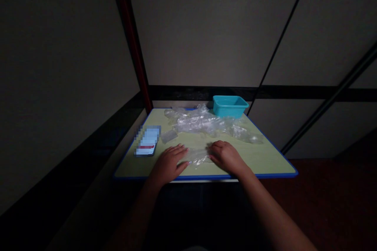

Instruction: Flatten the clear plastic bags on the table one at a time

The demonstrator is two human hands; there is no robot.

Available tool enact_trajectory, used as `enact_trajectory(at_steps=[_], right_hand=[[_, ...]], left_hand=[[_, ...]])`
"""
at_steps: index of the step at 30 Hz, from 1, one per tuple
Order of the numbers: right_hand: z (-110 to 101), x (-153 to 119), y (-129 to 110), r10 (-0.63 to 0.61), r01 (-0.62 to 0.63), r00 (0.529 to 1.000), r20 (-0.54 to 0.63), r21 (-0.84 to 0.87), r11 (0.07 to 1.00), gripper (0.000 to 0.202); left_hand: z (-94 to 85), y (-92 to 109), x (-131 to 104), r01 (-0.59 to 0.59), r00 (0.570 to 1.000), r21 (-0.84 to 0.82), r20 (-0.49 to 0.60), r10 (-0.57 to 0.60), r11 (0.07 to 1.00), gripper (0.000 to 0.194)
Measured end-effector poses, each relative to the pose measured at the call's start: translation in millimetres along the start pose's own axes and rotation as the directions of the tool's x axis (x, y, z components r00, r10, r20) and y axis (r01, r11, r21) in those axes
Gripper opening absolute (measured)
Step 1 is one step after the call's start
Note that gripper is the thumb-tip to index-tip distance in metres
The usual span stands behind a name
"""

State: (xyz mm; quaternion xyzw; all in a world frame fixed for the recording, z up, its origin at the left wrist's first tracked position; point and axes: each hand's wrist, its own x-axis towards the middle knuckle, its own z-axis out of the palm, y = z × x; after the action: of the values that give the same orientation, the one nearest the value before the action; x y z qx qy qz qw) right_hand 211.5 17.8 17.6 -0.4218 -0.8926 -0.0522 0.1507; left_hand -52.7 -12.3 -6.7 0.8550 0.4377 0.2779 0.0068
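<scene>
A clear plastic bag (199,157) lies on the table between my two hands, near the front edge. My left hand (172,161) rests flat at the bag's left end, fingers stretched out and thumb apart. At the other end, my right hand (225,156) has its fingers curled together on the plastic; the fingertips are partly hidden. Beyond my hands spreads a heap of crumpled clear plastic bags (203,121). A small folded piece of clear plastic (169,136) lies just past my left hand.
The pale yellow-green table (250,160) has a blue rim. A turquoise plastic basket (229,109) stands at its back right. On the left lies a phone (149,140) with a lit, blurred screen. Dark-trimmed wall panels (203,27) rise behind the table.
</scene>
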Motion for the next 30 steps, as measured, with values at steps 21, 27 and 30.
enact_trajectory(at_steps=[21,27,30], right_hand=[[-2.7,27.7,-8.6,-0.012,0.017,0.996,0.087,-0.057,0.998,0.010],[6.4,38.3,-8.3,-0.021,0.021,0.998,0.065,-0.014,1.000,0.011],[10.8,36.9,-6.6,-0.012,0.011,0.999,0.031,0.022,1.000,0.013]], left_hand=[[-1.8,-1.5,4.4,-0.008,1.000,-0.026,0.017,0.009,1.000,0.043],[-3.8,0.7,4.5,0.019,0.997,0.011,0.079,-0.020,1.000,0.042],[-4.6,2.1,4.6,0.031,0.995,0.020,0.094,-0.033,0.999,0.043]])
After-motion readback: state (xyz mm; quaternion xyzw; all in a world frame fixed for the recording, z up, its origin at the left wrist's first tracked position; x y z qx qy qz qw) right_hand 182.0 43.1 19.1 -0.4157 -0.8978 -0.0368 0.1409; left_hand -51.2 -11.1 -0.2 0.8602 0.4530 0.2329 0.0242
